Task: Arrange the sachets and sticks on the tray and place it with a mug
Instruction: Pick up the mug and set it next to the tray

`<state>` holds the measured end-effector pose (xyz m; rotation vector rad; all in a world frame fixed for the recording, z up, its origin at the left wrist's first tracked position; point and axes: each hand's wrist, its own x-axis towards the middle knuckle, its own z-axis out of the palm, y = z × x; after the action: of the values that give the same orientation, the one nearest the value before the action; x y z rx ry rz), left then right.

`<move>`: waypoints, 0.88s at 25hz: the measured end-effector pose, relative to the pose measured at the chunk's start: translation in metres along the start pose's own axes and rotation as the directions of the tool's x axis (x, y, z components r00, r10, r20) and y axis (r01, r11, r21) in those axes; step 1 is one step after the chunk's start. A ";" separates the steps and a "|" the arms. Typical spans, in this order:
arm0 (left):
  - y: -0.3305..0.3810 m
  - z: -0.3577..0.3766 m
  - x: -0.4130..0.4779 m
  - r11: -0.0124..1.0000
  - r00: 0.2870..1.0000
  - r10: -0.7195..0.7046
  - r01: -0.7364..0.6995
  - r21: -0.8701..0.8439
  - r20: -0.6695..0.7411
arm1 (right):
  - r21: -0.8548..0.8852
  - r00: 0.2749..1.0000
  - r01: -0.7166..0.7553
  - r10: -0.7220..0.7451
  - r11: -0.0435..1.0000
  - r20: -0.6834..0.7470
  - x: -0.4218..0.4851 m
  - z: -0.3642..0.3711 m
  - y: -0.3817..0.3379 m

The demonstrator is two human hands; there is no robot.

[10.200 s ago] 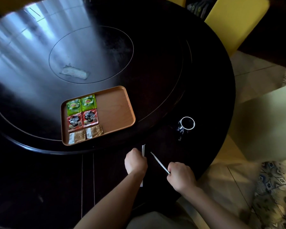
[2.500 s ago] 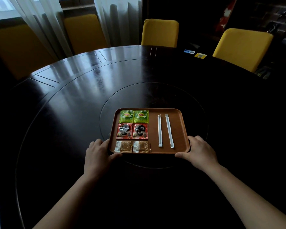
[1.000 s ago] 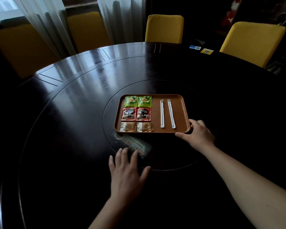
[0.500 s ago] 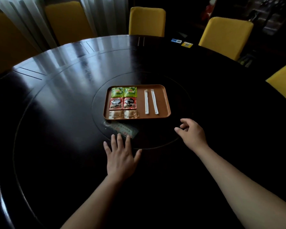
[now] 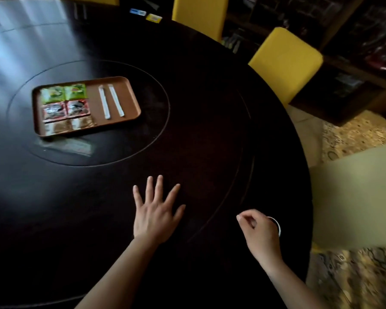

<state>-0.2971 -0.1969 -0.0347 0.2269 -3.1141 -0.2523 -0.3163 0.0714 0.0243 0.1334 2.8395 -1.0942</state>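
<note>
The brown tray [image 5: 130, 101] lies on the inner disc of the dark round table, far left of my hands. On it are two green sachets [image 5: 62, 93], two red sachets [image 5: 66, 109], two brown sachets [image 5: 68, 126] in rows, and two white sticks [image 5: 104, 101] side by side to their right. My left hand [image 5: 156, 210] rests flat on the table, fingers spread. My right hand [image 5: 260, 233] hovers with loosely curled fingers over the dark mug [image 5: 277, 226] near the table's right edge. Only an arc of the mug's white rim shows.
Two yellow chairs [image 5: 284, 61] [image 5: 200, 14] stand at the far right of the table. Small blue and yellow cards [image 5: 145, 14] lie at the far edge. A pale sticker [image 5: 71, 146] sits just in front of the tray. A pale seat [image 5: 354, 197] is at the right.
Both hands let go of the tray on the centre disc. The view swung right and down, and my right hand drew back to the mug at the table edge.
</note>
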 end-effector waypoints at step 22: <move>-0.003 0.006 0.001 0.999 0.999 -0.025 0.024 -0.030 -0.035 | 0.033 0.937 -0.334 0.336 0.942 -0.099 -0.064 -0.023 0.082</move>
<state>-0.2979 -0.1993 -0.0407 0.2658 -3.0719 -0.2918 -0.2449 0.1449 -0.0056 0.6673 2.7505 -1.0598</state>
